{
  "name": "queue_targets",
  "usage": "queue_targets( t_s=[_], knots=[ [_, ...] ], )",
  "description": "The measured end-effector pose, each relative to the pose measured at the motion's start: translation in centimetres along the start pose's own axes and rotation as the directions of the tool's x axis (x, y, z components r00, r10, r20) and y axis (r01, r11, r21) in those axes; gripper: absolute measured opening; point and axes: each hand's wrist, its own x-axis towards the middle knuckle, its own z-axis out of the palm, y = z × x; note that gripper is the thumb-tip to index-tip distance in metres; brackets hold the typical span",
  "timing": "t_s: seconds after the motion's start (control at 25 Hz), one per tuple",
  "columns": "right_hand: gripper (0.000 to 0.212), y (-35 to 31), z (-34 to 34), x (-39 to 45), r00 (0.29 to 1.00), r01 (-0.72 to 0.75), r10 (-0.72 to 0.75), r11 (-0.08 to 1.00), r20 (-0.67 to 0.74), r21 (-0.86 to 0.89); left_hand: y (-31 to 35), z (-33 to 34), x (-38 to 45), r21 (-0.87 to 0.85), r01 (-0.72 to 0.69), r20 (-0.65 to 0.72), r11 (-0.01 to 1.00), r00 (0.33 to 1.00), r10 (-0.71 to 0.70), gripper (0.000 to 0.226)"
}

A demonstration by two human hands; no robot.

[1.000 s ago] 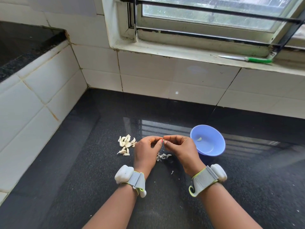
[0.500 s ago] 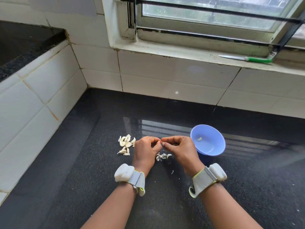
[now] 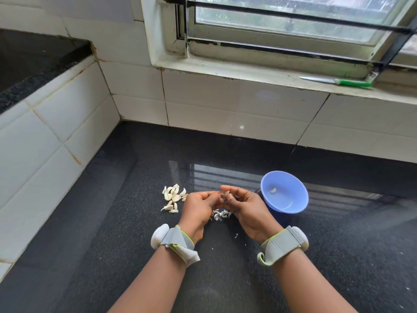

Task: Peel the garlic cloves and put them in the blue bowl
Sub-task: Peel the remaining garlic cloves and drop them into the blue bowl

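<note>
Over the black counter, my left hand (image 3: pixel 199 205) and my right hand (image 3: pixel 244 204) meet fingertip to fingertip. Between them they pinch one small garlic clove (image 3: pixel 225 194), mostly hidden by the fingers. A pile of unpeeled garlic cloves (image 3: pixel 172 196) lies just left of my left hand. The blue bowl (image 3: pixel 291 201) stands tilted just right of my right hand, with one peeled clove (image 3: pixel 273 190) inside. Loose garlic skins (image 3: pixel 220 214) lie on the counter under my hands.
A green-handled knife (image 3: pixel 338 81) lies on the window sill at the back right. White tiled walls close the counter (image 3: pixel 112 233) at the back and left. A raised black ledge (image 3: pixel 33 62) sits at the far left.
Both hands have stayed together over the skins; my right thumb and fingers have shifted slightly around the clove. The bowl and pile have not moved.
</note>
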Motion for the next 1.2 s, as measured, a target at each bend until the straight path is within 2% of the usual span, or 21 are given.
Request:
queue_targets(
  t_s=[0.12,0.2,0.32,0.4,0.64,0.84,1.2],
  knots=[
    [0.024,-0.6,0.1,0.0,0.995,-0.07,0.083,0.978,-0.058,0.195,-0.4,-0.4,0.3,0.012,0.005,-0.039,1.0,0.999,-0.004,0.018],
    [0.023,-0.9,-0.2,0.0,0.991,-0.089,0.111,0.96,-0.07,0.266,-0.8,-0.8,0.7,0.175,-0.08,-0.072,0.981,0.993,0.094,0.017],
    [0.019,-1.2,-0.3,0.0,0.991,-0.092,0.115,0.958,-0.069,0.272,-0.8,-0.9,0.8,0.55,-0.201,-0.017,0.81,0.968,0.251,0.013],
    [0.018,-1.1,-0.2,0.0,0.992,-0.077,0.099,0.967,-0.078,0.242,-0.8,-0.7,0.7,0.65,-0.235,-0.002,0.723,0.951,0.31,0.016],
    [0.017,-0.9,-0.3,-0.2,0.993,0.005,-0.008,1.0,-0.121,-0.025,-0.8,-0.6,0.6,0.634,-0.284,-0.041,0.719,0.917,0.398,0.005],
    [0.016,-0.6,-0.3,-0.1,0.988,0.06,-0.088,0.976,-0.125,-0.207,-0.5,-0.6,0.3,0.615,-0.386,0.026,0.688,0.881,0.472,0.009],
    [0.013,-0.5,0.1,-0.2,0.978,0.111,-0.164,0.932,-0.131,-0.345,-0.9,-0.3,0.5,0.705,-0.439,0.07,0.558,0.825,0.56,0.011]
  ],
)
